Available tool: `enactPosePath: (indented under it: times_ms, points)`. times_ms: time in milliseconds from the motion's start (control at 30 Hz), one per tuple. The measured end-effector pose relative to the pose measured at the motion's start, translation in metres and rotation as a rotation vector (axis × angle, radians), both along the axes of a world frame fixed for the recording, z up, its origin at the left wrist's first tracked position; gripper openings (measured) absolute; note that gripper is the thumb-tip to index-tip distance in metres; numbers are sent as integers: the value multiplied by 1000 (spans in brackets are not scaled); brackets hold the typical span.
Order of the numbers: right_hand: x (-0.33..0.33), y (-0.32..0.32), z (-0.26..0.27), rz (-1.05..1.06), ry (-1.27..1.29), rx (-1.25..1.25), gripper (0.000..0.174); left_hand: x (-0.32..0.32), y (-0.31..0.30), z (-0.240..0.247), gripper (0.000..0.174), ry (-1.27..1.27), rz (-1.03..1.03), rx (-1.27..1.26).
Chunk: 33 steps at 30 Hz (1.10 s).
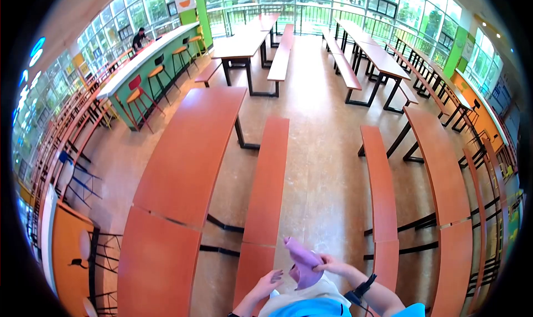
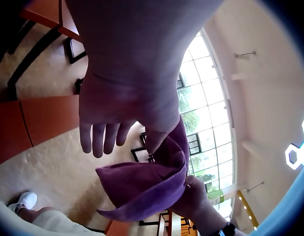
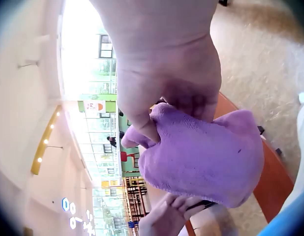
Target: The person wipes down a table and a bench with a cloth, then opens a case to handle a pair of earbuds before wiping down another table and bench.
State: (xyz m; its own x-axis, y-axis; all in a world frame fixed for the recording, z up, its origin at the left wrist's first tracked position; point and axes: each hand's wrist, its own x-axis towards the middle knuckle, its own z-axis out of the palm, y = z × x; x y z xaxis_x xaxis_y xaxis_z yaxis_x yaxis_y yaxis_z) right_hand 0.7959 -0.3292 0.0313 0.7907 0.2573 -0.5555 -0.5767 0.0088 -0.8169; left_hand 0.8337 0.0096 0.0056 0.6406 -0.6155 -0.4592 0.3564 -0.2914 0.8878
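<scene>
A purple cloth (image 1: 302, 260) hangs in front of the person's body in the head view, partly folded over. My right hand (image 1: 332, 265) pinches it between thumb and fingers near its right side. In the right wrist view the cloth (image 3: 201, 157) drapes below the fingers, its fuzzy surface marked by a small dark spot. Left of the cloth is my left hand (image 1: 268, 283), its fingers extended and holding nothing. The left wrist view shows those fingers (image 2: 111, 137) fairly straight, with the thumb overlapping the cloth's upper edge.
A long orange-red table (image 1: 183, 150) and bench (image 1: 266, 178) run along the left; another bench (image 1: 380, 184) and table (image 1: 438, 167) stand right. Between them lies an aisle floor (image 1: 316, 150). Bar stools (image 1: 136, 97) line a green counter, where a person (image 1: 139, 39) is at the far end.
</scene>
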Motion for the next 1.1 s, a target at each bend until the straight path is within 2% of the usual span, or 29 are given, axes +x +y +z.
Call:
enactPosePath:
  times_ms: [67,167,233,267,333,400,433,467,533,600,633,667,733,767,867,900,1000,1067,1100]
  points:
    - [15,0,28,34,-50,56,63,21,-38,-18,71,105,-6,-176]
    - [36,-25,23,101,-331,-291,61,56,-102,-22,63,84,-47,-195]
    - [60,-58,9,-31,-365,-273,58,93,-147,-49,55,8,-80,-146]
    - [73,-70,5,-106,-375,-254,57,113,-174,-51,57,116,-16,-171]
    - [94,-92,9,-302,-287,-222,55,133,-221,-44,60,352,117,-198]
    - [130,-141,26,-438,-216,-225,53,166,-270,-2,59,422,55,-246]
    - [149,-159,48,-408,-322,-321,59,178,-284,11,57,447,48,-272]
    - [168,-173,64,-359,-309,-393,61,185,-297,18,55,468,48,-305]
    - [203,-191,86,-246,-293,-538,67,196,-327,42,45,259,199,-203]
    - [236,-202,76,-133,-343,-487,74,222,-339,81,41,-34,178,-114]
    - [254,-209,67,-64,-363,-462,74,237,-337,66,42,-128,188,90]
    - [276,-211,61,-1,-390,-437,75,248,-332,56,42,-118,264,101]
    - [310,-207,70,-57,-212,-159,72,277,-328,63,42,-99,413,111]
    - [329,-207,72,-76,-118,-30,71,290,-324,33,38,-259,577,-5]
    - [377,-206,48,-147,-131,-126,68,348,-308,3,35,-193,692,-52]
    - [395,-210,28,-123,-189,-163,69,370,-309,13,32,-257,715,-64]
    - [447,-223,-7,-117,-306,-167,68,436,-314,33,30,-171,629,-56]
    - [498,-231,30,-128,-26,-107,63,489,-319,1,35,-242,448,140]
    - [509,-237,45,-132,138,-92,61,512,-323,13,34,-356,443,70]
